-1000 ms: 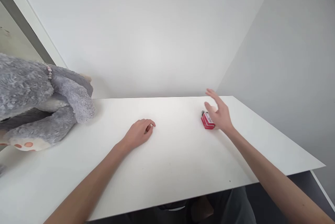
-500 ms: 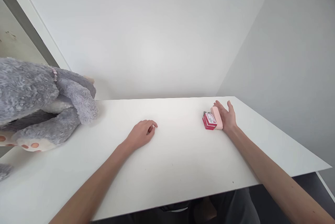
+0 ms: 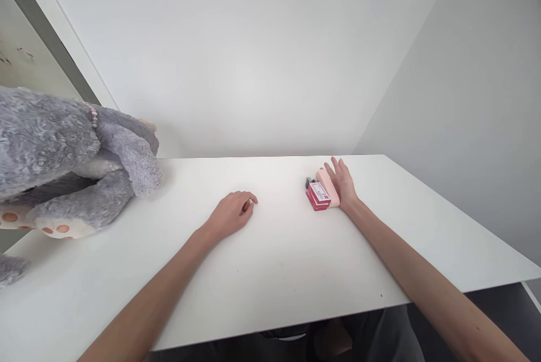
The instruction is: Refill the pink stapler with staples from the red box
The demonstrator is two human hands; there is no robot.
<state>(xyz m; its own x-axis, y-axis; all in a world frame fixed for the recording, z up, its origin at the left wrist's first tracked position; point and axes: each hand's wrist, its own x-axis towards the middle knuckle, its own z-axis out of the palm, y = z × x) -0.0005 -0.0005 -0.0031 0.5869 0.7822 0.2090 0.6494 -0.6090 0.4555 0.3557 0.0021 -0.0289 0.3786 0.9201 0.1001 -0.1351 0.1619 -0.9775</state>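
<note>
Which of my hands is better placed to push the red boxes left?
Probably the right hand: it's open against the pink case, beside the red boxes. The left hand rests loosely curled on the table, apart from them.

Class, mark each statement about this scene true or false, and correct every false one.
1. The pale pink oblong object lies between the small red-and-white rectangular stack and the right hand. True.
2. The left hand grips the stack. False: it is loosely curled on the white flat tabletop, apart from the stack.
3. The grey shaggy plush toy is at the tabletop's left side. True.
4. The right hand is clenched in a fist. False: it is open.
</note>
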